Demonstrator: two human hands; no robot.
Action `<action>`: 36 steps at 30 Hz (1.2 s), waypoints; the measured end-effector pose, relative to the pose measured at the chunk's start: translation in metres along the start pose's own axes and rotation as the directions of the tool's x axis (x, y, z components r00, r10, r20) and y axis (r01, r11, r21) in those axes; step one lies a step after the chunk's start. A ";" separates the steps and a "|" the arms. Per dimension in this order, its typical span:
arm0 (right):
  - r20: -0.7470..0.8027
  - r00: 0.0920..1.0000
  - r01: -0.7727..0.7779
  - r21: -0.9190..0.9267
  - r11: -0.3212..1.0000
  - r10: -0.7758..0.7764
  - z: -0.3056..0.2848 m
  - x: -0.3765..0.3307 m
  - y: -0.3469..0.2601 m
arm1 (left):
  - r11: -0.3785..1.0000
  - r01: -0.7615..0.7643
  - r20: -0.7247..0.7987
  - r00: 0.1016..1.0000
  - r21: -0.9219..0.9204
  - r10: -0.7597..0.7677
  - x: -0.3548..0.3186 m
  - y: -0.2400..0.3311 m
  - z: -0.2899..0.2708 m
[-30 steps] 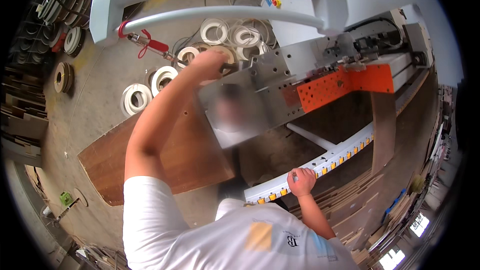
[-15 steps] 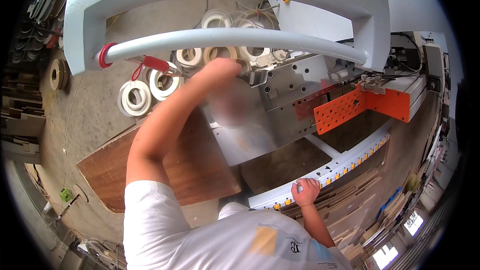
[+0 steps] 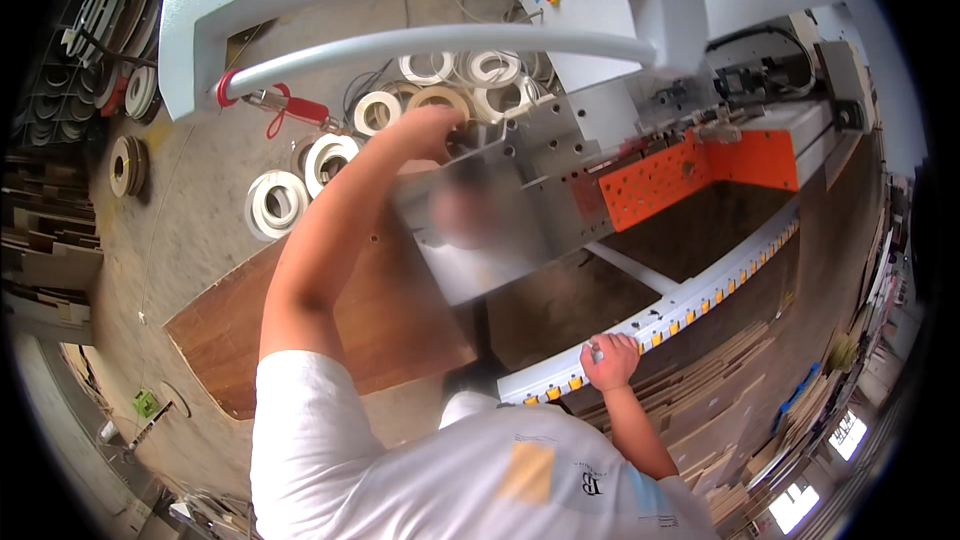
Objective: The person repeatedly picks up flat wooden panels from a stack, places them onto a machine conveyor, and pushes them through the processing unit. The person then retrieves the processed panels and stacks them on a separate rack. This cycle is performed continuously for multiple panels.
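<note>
plate (image 3: 665,175): orange, dotted with holes
rail (image 3: 690,295): white with yellow-orange rollers
board (image 3: 380,325): brown wood grain
rolls (image 3: 278,205): white
shirt (image 3: 450,475): white, yellow patch
clip (image 3: 300,110): red

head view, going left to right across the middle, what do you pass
Stacked boards at the left edge → white tape rolls on the floor → left hand reaching up at the grey metal machine plate → orange perforated panel → grey guide block at the far right.

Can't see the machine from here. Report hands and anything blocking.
Left hand up at grey metal machine housing. Right hand gripping white roller rail. Edge-banding coils on floor, clear of hands.
</note>
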State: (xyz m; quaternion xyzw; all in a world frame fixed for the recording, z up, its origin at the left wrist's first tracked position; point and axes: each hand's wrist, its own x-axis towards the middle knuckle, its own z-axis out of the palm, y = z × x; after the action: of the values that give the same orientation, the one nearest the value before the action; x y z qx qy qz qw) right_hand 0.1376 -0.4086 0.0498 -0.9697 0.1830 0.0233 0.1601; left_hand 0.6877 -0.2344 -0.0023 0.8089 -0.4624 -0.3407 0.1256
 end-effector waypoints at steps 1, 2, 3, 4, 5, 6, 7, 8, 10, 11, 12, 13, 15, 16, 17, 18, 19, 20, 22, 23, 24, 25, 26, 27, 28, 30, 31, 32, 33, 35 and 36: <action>0.001 1.000 0.000 -0.011 1.000 0.000 -0.002 0.000 0.001 | 1.000 -0.005 -0.075 0.997 -0.015 0.004 -0.010 0.001 0.000; -0.007 1.000 0.001 -0.012 1.000 -0.001 -0.002 0.001 0.001 | 0.996 0.064 -0.133 0.989 -0.067 -0.073 -0.023 0.008 -0.006; -0.002 1.000 -0.001 -0.007 1.000 0.001 -0.004 -0.002 0.000 | 0.991 0.037 -0.314 0.946 -0.129 -0.076 -0.048 0.039 -0.025; -0.014 1.000 -0.012 0.023 1.000 0.012 -0.006 -0.005 -0.001 | 0.977 0.002 -0.506 0.855 -0.212 -0.111 -0.064 0.043 -0.019; -0.043 0.999 -0.018 0.057 0.998 0.020 -0.003 -0.002 0.000 | 0.980 -0.091 -0.691 0.721 -0.175 -0.056 -0.082 0.058 -0.022; -0.040 0.999 -0.004 0.050 0.999 0.006 -0.005 -0.005 0.002 | 0.963 -0.096 -0.756 0.640 -0.254 -0.136 -0.098 0.081 -0.020; -0.057 0.998 -0.005 0.057 0.998 0.008 -0.006 -0.007 0.002 | 0.940 -0.104 -0.805 0.552 -0.325 -0.217 -0.119 0.111 -0.018; -0.075 0.997 -0.008 0.065 0.998 0.013 -0.006 -0.009 0.001 | 0.893 -0.129 -0.769 0.570 -0.432 -0.290 -0.137 0.138 -0.006; -0.112 0.993 -0.011 0.109 0.994 0.024 -0.007 -0.013 0.002 | 0.820 -0.210 -0.714 0.631 -0.532 -0.302 -0.161 0.186 0.029; -0.108 0.993 -0.021 0.158 0.987 0.038 -0.010 -0.017 0.004 | 0.799 -0.276 -0.700 0.674 -0.534 -0.235 -0.163 0.205 0.061; -0.117 0.993 0.007 0.237 0.971 0.021 -0.015 -0.019 0.006 | 0.769 -0.243 -0.598 0.772 -0.592 -0.217 -0.170 0.238 0.084; -0.137 0.990 0.031 0.305 0.952 0.011 -0.021 -0.023 0.009 | 0.740 -0.209 -0.485 0.857 -0.639 -0.177 -0.176 0.273 0.109; -0.115 0.993 0.038 0.459 0.888 0.017 -0.026 -0.038 0.027 | 0.796 -0.241 -0.311 0.948 -0.555 0.070 -0.182 0.333 0.161; -0.116 0.991 0.015 0.621 0.784 0.073 -0.034 -0.048 0.034 | 0.804 -0.227 -0.193 0.971 -0.549 0.142 -0.190 0.370 0.177; -0.123 0.985 0.014 0.756 0.654 0.122 -0.044 -0.062 0.044 | 0.805 -0.251 -0.135 0.968 -0.537 0.212 -0.193 0.394 0.214; -0.150 0.981 0.034 0.749 0.661 0.120 -0.048 -0.083 0.058 | 0.793 -0.312 -0.103 0.947 -0.522 0.305 -0.198 0.424 0.232; -0.180 0.977 0.055 0.738 0.673 0.118 -0.051 -0.106 0.076 | 0.831 -0.355 -0.047 0.927 -0.428 0.372 -0.202 0.459 0.243; -0.147 0.979 0.025 0.764 0.644 0.138 -0.052 -0.135 0.097 | 0.800 -0.363 -0.001 0.911 -0.478 0.413 -0.205 0.475 0.274; 0.049 0.979 -0.146 0.843 0.518 0.196 -0.064 -0.204 0.130 | 0.789 -0.185 0.176 0.921 -0.586 0.347 -0.212 0.527 0.310; 0.136 0.963 -0.243 0.814 0.529 0.232 -0.067 -0.242 0.149 | 0.796 -0.093 0.263 0.915 -0.598 0.305 -0.212 0.552 0.325; 0.219 0.942 -0.325 0.780 0.534 0.254 -0.069 -0.281 0.169 | 0.803 -0.066 0.320 0.896 -0.592 0.309 -0.210 0.574 0.339; 0.301 0.915 -0.401 0.739 0.541 0.268 -0.068 -0.318 0.189 | 0.810 -0.038 0.366 0.879 -0.585 0.306 -0.203 0.591 0.353; 0.336 0.889 -0.451 0.759 0.470 0.310 -0.057 -0.361 0.208 | 0.816 -0.010 0.411 0.861 -0.578 0.301 -0.193 0.609 0.365; 0.377 0.863 -0.492 0.778 0.389 0.336 -0.038 -0.406 0.216 | 0.859 -0.142 0.403 0.838 -0.492 0.369 -0.182 0.626 0.372; 0.419 0.831 -0.541 0.762 0.356 0.366 -0.021 -0.448 0.220 | 0.877 -0.267 0.393 0.814 -0.400 0.427 -0.173 0.645 0.378; 0.492 0.747 -0.628 0.743 0.232 0.447 0.051 -0.539 0.222 | 0.845 -0.456 0.428 0.729 -0.279 0.534 -0.148 0.688 0.391; 0.528 0.700 -0.658 0.739 0.146 0.482 0.096 -0.573 0.217 | 0.836 -0.481 0.454 0.703 -0.263 0.547 -0.131 0.700 0.403; 0.472 0.728 -0.530 0.848 -0.029 0.497 0.104 -0.593 0.212 | 0.833 -0.497 0.469 0.691 -0.244 0.550 -0.114 0.708 0.416; 0.488 0.690 -0.435 0.870 -0.233 0.535 0.107 -0.605 0.203 | 0.826 -0.516 0.493 0.671 -0.227 0.554 -0.100 0.720 0.426; 0.600 0.561 -0.207 0.768 -0.606 0.569 0.117 -0.624 0.182 | 0.842 -0.476 0.577 0.625 -0.252 0.526 -0.078 0.759 0.440; 0.686 0.470 -0.070 0.657 -0.751 0.556 0.122 -0.629 0.174 | 0.868 -0.400 0.627 0.605 -0.293 0.491 -0.065 0.779 0.451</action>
State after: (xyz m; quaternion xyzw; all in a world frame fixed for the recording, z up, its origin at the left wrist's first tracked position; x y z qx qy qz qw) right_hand -0.5099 -0.3046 -0.0528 -0.0948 0.5779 -0.2075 0.7836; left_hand -0.1513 -0.5514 0.0981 0.4747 -0.6402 -0.5992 0.0766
